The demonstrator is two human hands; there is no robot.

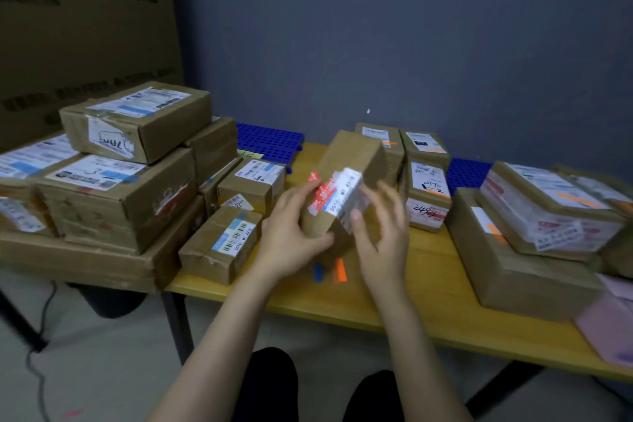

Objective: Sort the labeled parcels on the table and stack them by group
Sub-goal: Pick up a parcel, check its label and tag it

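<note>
Head view. A brown cardboard parcel [346, 164] with a red-and-white label is held tilted above the middle of the yellow wooden bench [428, 284], clear of its surface. The left hand [291, 233] grips the parcel's lower left side, fingers curled round its edge. The right hand [380, 240] holds the right side, thumb on the label and fingers spread beside the far face; the frame is blurred here. On the bench below lie a small blue sticker [318, 272] and a small orange sticker [340, 271], side by side. At left stand stacked brown boxes with blue-marked labels [120, 199]; at right, stacked brown boxes with orange-marked labels [548, 209]. A blue perforated plastic mat [267, 140] lies at the back, against the grey wall [411, 27].
</note>
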